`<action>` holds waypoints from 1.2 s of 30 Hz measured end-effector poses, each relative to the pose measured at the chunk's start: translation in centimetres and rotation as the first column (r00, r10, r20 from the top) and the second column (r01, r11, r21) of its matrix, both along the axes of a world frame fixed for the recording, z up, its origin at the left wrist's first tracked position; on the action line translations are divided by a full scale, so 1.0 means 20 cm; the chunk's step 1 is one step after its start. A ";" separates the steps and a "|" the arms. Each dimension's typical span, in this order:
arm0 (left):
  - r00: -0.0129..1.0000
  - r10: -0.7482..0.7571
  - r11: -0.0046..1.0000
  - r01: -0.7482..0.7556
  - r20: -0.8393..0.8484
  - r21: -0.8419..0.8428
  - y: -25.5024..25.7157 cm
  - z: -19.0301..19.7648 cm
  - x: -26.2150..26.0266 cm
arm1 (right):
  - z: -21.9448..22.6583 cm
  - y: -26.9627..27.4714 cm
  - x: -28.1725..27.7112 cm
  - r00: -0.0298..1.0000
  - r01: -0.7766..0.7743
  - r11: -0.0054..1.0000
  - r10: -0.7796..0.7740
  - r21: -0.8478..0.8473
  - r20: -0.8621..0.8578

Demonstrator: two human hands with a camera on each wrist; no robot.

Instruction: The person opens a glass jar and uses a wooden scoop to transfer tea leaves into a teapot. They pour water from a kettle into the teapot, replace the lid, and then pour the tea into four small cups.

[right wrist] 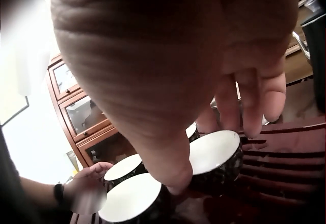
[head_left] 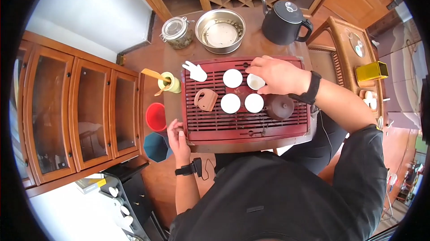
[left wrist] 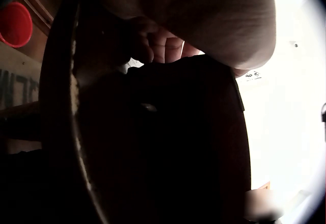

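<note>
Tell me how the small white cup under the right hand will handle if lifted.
The cup looks like small glazed ceramic, so probably light, slick and fragile. The right hand pinches its rim from above. Three more cups sit close on the slatted tray, so knocks seem possible.

A red slatted tea tray (head_left: pixel 277 127) was set on a wooden table, with four white cups on it in a square. The far right cup (head_left: pixel 254 81) was held at its rim by the right hand (head_left: pixel 275 75). A brown teapot (head_left: pixel 279 106) stood just right of the near right cup (head_left: pixel 254 102). The left hand (head_left: pixel 178 139) was rested against the tray's near left corner. Beyond the tray, a glass jar (head_left: pixel 177 32), a steel bowl (head_left: pixel 220 30) and a black kettle (head_left: pixel 283 22) were lined up.
</note>
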State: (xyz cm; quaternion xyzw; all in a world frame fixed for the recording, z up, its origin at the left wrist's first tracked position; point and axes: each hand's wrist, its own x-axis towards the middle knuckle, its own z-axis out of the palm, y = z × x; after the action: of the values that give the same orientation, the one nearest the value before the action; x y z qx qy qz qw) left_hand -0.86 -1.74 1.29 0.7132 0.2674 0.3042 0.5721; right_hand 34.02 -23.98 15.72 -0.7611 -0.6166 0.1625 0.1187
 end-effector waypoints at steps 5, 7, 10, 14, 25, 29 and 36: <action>1.000 0.001 1.000 -0.001 0.005 -0.019 0.00 -0.01 -0.01 | -0.04 0.02 0.06 0.999 -0.040 0.999 0.040 0.006 -0.011; 1.000 -0.007 1.000 0.007 -0.019 -0.024 0.01 -0.01 -0.01 | 0.02 0.05 0.12 0.999 0.014 1.000 -0.013 0.026 -0.037; 1.000 -0.008 1.000 0.008 0.000 -0.017 0.01 -0.02 -0.01 | 0.01 0.10 0.30 0.979 0.200 0.979 -0.201 0.048 0.012; 1.000 0.008 1.000 -0.007 0.018 -0.024 0.01 -0.03 -0.01 | -0.10 0.17 0.48 0.945 0.324 0.946 -0.325 0.033 0.045; 1.000 0.022 0.999 -0.023 -0.016 -0.026 0.01 -0.05 -0.02 | -0.31 0.27 0.62 0.940 0.330 0.944 -0.327 -0.021 0.102; 0.999 0.017 1.000 -0.018 -0.037 -0.019 0.01 -0.03 -0.02 | -0.32 0.28 0.64 0.937 0.338 0.941 -0.334 -0.016 0.101; 0.999 0.012 0.999 -0.013 -0.040 -0.035 0.00 -0.01 -0.01 | -0.32 0.28 0.64 0.932 0.358 0.932 -0.354 -0.052 0.074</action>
State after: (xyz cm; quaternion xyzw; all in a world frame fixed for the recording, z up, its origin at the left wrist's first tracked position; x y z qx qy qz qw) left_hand -1.06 -1.78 1.16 0.7074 0.2886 0.2887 0.5770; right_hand 46.83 -18.46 9.38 -0.8683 -0.4665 0.1340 0.1019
